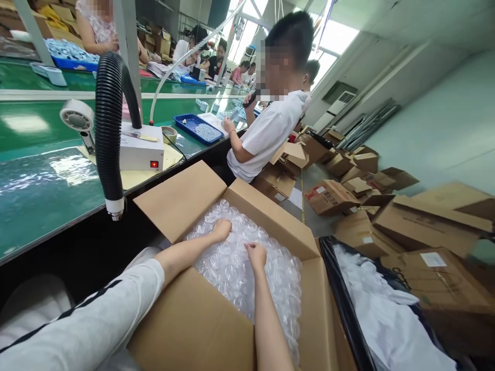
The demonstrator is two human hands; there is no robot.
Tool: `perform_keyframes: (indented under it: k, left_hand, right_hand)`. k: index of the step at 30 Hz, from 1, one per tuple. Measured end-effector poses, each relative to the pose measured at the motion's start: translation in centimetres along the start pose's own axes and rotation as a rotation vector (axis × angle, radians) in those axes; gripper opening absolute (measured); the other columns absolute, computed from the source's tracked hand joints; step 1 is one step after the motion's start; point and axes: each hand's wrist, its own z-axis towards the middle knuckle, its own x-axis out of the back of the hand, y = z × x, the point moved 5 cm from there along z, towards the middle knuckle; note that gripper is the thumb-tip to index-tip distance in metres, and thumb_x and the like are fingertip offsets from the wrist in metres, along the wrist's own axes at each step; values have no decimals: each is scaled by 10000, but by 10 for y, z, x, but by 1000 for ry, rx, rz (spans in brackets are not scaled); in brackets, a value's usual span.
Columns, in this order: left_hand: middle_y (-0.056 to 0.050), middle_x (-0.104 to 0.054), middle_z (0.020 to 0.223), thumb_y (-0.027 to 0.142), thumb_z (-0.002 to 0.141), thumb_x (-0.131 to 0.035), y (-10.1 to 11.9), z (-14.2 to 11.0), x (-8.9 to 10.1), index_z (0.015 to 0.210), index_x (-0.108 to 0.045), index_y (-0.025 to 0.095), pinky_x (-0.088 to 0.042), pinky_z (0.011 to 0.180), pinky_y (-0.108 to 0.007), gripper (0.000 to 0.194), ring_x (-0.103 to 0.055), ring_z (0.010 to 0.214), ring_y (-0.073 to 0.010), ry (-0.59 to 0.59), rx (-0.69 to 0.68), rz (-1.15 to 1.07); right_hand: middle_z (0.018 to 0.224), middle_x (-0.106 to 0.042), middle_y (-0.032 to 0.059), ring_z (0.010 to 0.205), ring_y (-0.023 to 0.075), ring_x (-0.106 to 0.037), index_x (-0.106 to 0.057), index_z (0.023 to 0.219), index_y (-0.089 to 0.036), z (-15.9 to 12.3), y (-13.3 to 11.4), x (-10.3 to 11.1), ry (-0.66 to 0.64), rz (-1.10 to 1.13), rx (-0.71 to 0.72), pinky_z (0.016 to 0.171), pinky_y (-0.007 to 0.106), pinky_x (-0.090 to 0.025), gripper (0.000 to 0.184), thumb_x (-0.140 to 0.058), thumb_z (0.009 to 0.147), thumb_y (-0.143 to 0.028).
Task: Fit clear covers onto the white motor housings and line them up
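Observation:
An open cardboard box [193,319] stands before me with its flaps spread outward. It is packed to near the top with clear round plastic pieces [278,268], many showing ribbed circular ends; their exact kind is hard to tell. My left hand [222,230] is closed over the far-left part of the pieces, fingers curled down. My right hand [256,254] sits a little nearer to me and to the right, thumb and fingertips pinched together just above the pieces. Whatever either hand holds is too small or hidden to make out.
On the green bench [34,196] at left stand a white machine [141,149] with a black flexible hose [110,118] and a blue tray [197,129]. A co-worker [266,123] stands beyond the box. A black-lined bin of white material [386,309] and many cartons [328,196] fill the right.

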Motion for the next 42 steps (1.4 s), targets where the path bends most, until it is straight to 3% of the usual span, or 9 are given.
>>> perform_keyframes:
  k: [11, 17, 22, 27, 31, 34, 36, 39, 42]
  left_hand:
    - [-109, -658, 1272, 368, 997, -626, -5, 6, 19, 1279, -625, 159, -597, 940, -439, 352, -672, 1095, -223, 161, 59, -168]
    - [-108, -660, 1262, 374, 1002, -617, -2, 9, 26, 1288, -619, 159, -598, 933, -434, 357, -675, 1083, -219, 118, 60, -186]
    - [-109, -659, 1264, 374, 994, -630, -5, 1, 22, 1290, -617, 152, -598, 935, -444, 370, -675, 1091, -227, 7, 27, -123]
    - [-120, -629, 1340, 369, 985, -642, 0, -1, 15, 1310, -613, 159, -570, 998, -487, 388, -645, 1180, -255, -75, -107, -48]
    - [-130, -617, 1371, 398, 993, -621, 10, -1, 7, 1351, -591, 159, -528, 1051, -520, 432, -623, 1231, -273, -109, -234, -6]
    - [-163, -589, 1437, 372, 882, -764, 14, -4, 0, 1407, -581, 192, -450, 1122, -513, 584, -572, 1314, -322, -151, -317, 34]
    - [-159, -538, 1515, 250, 764, -862, 16, -6, -5, 1367, -636, 238, -373, 1179, -498, 644, -490, 1409, -359, -165, -389, 53]
    - [-112, -557, 1515, 123, 739, -843, 19, -6, -12, 1120, -759, 227, -339, 1199, -484, 403, -456, 1447, -341, -183, -501, 51]
    - [-103, -656, 1362, 224, 872, -756, 20, -4, -18, 1020, -740, 155, -425, 1139, -505, 164, -560, 1331, -286, -168, -563, 5]
  right_hand:
    - [1142, -677, 76, 1006, 210, -667, -655, 1153, -157, 8, 0, 21, 240, 233, 2, 907, 423, -571, 287, -620, 1015, -407]
    - [1074, -682, 62, 938, 194, -666, -653, 1130, -156, 10, 11, 29, 286, 294, -85, 876, 404, -565, 310, -598, 1022, -441]
    - [1044, -696, 55, 906, 181, -677, -669, 1087, -152, 8, 12, 22, 218, 309, -97, 850, 385, -580, 283, -618, 1017, -421]
    - [935, -702, 30, 824, 161, -678, -681, 991, -146, 9, 10, 19, 198, 358, -68, 805, 356, -583, 296, -620, 1017, -435]
    - [796, -654, -5, 663, 130, -623, -665, 992, -146, 12, 19, 37, 282, 390, -63, 681, 301, -553, 382, -522, 1055, -494]
    - [757, -624, -13, 629, 125, -590, -651, 962, -148, 11, 33, 52, 335, 371, -72, 657, 293, -532, 418, -498, 1056, -525]
    - [774, -631, -7, 641, 127, -595, -650, 954, -149, 9, 42, 57, 327, 336, -82, 662, 296, -532, 417, -517, 1044, -533]
    - [872, -680, 33, 755, 167, -647, -673, 994, -147, 5, 47, 57, 277, 248, -85, 751, 348, -552, 406, -543, 1024, -530]
    - [1119, -710, 151, 1065, 303, -653, -723, 1077, -146, -1, 34, 53, 212, 135, -25, 947, 489, -508, 434, -557, 982, -536]
